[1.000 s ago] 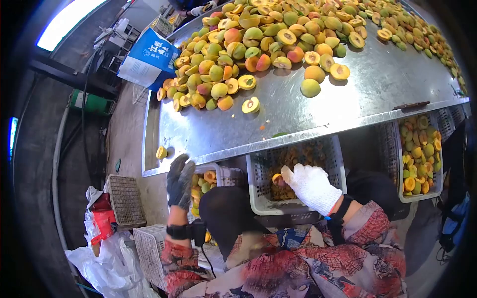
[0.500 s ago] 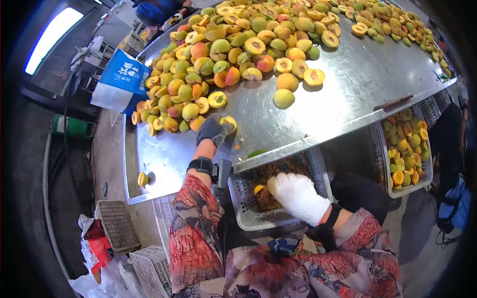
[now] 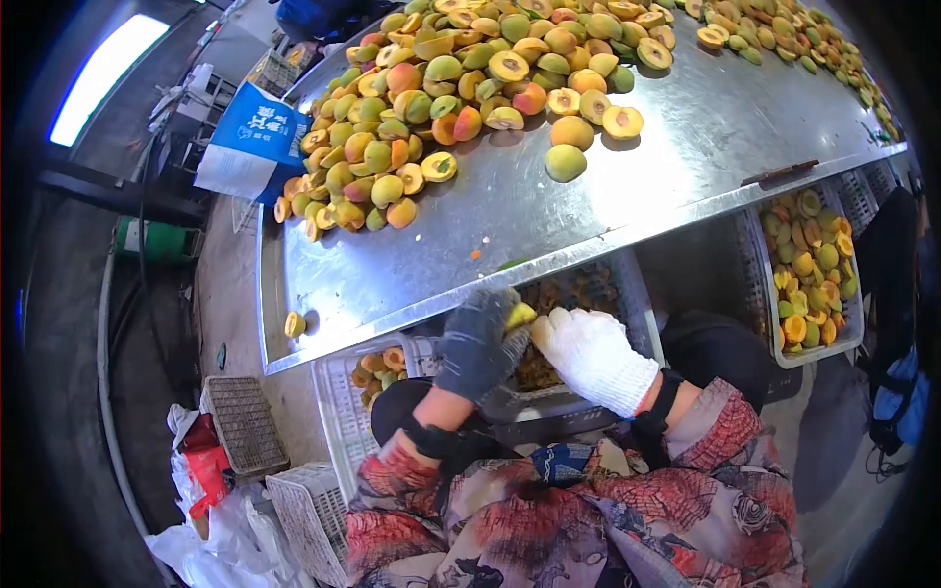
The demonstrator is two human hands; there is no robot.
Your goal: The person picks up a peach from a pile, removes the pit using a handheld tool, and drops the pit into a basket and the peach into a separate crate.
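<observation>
My left hand (image 3: 478,345), in a dark grey glove, is closed around a yellow peach half (image 3: 520,316) just off the table's front edge. Beside it my right hand (image 3: 598,361), in a white knit glove, has its fingers curled together close against the fruit; whatever they may hold is hidden. Both hands are above a grey plastic crate (image 3: 642,304) with brownish scraps in it, partly covered by the gloves. On the metal table (image 3: 490,220) a big heap of halved peaches (image 3: 421,108) spreads toward the back.
A lone peach half (image 3: 294,324) lies near the table's left corner. At left stands a blue and white box (image 3: 253,145). Peach halves fill a right-hand crate (image 3: 804,279); another white crate (image 3: 338,416) holds some at lower left. A rusty strip (image 3: 781,173) lies along the front edge.
My left hand has come back from the heap toward my body, carrying a peach half to my right hand. My right hand stays over the crate. The view has shifted slightly.
</observation>
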